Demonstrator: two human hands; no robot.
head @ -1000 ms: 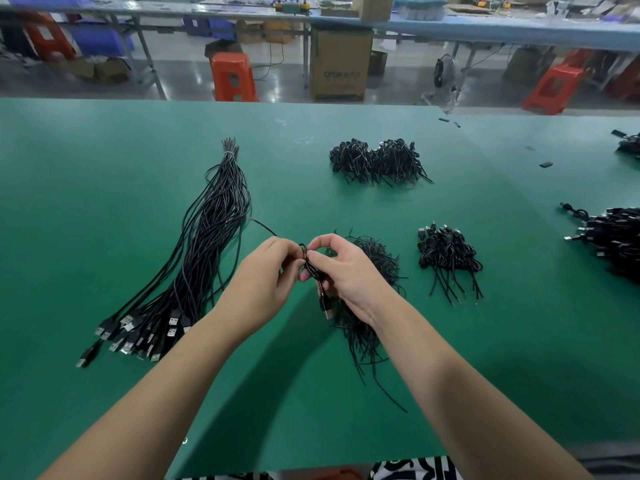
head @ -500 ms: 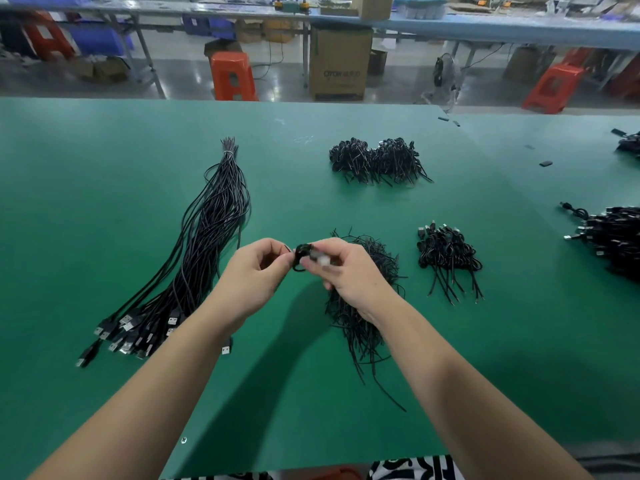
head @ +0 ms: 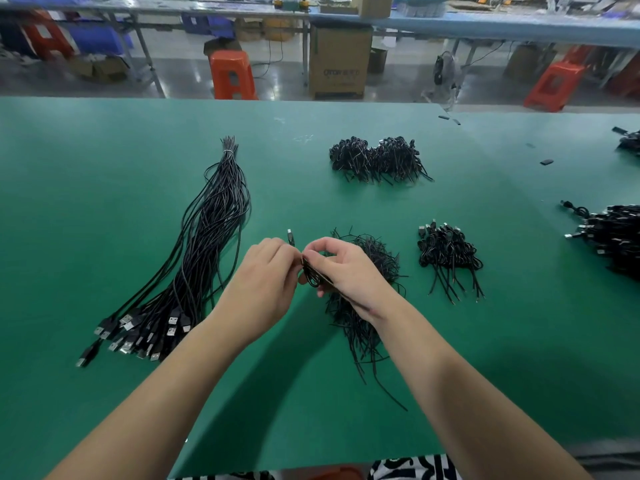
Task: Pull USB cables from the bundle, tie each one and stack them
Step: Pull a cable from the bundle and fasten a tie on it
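Black coiled cable [head: 313,273] is pinched between both hands, left hand [head: 263,289] and right hand [head: 346,271], above the green worktop [head: 104,168], the bundle [head: 194,265] lying toward its left edge.

Factory assembly workshop: long green work surface [head: 104,168] w/ sorted piles of black cables [head: 379,159], orange plastic stools [head: 231,77], cardboard boxes [head: 339,60], more benches behind.
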